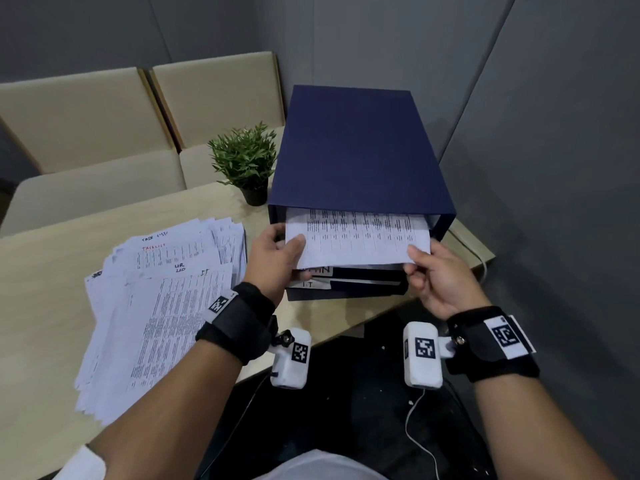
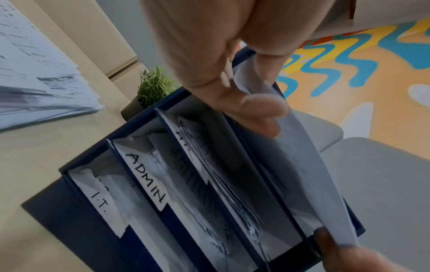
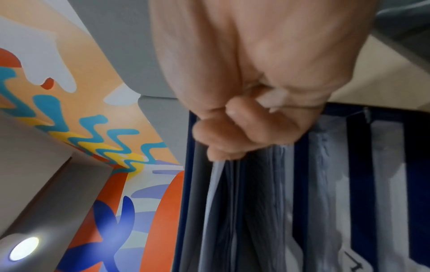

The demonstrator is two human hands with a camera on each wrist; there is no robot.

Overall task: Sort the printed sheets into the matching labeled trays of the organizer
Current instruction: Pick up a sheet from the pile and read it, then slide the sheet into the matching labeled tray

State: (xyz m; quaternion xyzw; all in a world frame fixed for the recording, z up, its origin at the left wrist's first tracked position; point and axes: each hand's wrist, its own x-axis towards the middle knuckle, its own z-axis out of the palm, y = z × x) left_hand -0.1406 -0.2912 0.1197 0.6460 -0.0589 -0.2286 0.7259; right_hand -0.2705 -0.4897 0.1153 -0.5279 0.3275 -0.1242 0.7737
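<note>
Navy-blue organizer point(image 1: 356, 150) sits on the light wood table point(image 1: 41, 306) at its far right corner, open front toward the person, trays stacked. Both hands hold one printed sheet point(image 1: 360, 237) — a table of small text — its far edge inside the top tray, near edge sticking out over the trays below. Left hand point(image 1: 273, 261) pinches the sheet's near left corner, thumb on top and fingers underneath. Right hand point(image 1: 440, 278) pinches the near right corner the same way; the right wrist view shows its fingers point(image 3: 232, 128) curled against the paper edge.

Left wrist view: lowest tray carries a white label "I.T." point(image 2: 102, 202), the one above it "ADMIN" point(image 2: 146, 180); a third label above that is partly hidden and blurred, looks like "HR". All these trays hold papers. Label of the top tray — cannot tell.

Loose pile of printed sheets point(image 1: 156, 306) lies fanned on the table left of the organizer, well apart from it, some with handwritten notes on top. Small potted plant point(image 1: 246, 164) stands just beside the organizer's left wall
</note>
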